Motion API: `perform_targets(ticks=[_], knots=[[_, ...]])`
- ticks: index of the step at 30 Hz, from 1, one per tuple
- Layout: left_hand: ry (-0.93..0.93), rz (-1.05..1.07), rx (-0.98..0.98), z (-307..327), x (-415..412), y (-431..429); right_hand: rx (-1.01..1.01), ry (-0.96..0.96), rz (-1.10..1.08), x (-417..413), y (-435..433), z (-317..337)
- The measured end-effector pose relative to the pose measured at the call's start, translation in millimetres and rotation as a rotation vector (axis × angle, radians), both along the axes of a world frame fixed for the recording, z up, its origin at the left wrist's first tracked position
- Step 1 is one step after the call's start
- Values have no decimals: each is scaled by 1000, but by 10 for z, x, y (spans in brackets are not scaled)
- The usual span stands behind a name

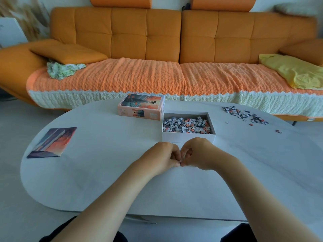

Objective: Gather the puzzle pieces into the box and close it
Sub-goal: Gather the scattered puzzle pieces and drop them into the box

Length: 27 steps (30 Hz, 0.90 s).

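Noted at 6 o'clock of open box (188,136): left hand (161,157) and right hand (198,154), fingers curled tight, jointly pinching tiny dark piece (179,161). Loose pieces (244,115) at 2 o'clock.

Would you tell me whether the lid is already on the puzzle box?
No, the lid stands on the table beside the open box, whose pieces show from above.

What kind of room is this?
Most likely a home living room: a long orange tufted fabric sofa, a low white oval table before it, and a white cardboard box of puzzle pieces.
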<state>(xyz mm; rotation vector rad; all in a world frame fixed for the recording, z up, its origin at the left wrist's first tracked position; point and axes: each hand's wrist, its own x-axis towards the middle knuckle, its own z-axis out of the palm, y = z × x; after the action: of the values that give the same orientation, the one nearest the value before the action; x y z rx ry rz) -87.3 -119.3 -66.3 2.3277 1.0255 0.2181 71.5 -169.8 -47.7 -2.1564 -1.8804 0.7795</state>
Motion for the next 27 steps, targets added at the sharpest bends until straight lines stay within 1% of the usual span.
perform_targets(ticks=[4,8,10,14,17,20,22,24,25,27], knots=[[12,-12,21,6,4,29,-5,-45,45,3,16,-8],[-6,-3,16,18,-24,100,-22,-20,53,44,16,-11],[-66,20,31,53,-37,161,-14,-19,68,71,5,8],[-279,107,121,154,3,310,56,-85,87,123,10,57],[-332,154,229,153,96,424,103,-141,91,162,50,88],[-326,211,300,109,198,531,267,-65,40,218,97,136],[-328,232,325,74,255,587,464,-30,-62,292,148,165],[-322,218,352,25,299,625,624,-61,-173,385,217,159],[-305,198,381,2,315,632,637,-96,-207,428,252,145],[-243,153,471,-47,330,648,583,-151,-201,496,292,99]])
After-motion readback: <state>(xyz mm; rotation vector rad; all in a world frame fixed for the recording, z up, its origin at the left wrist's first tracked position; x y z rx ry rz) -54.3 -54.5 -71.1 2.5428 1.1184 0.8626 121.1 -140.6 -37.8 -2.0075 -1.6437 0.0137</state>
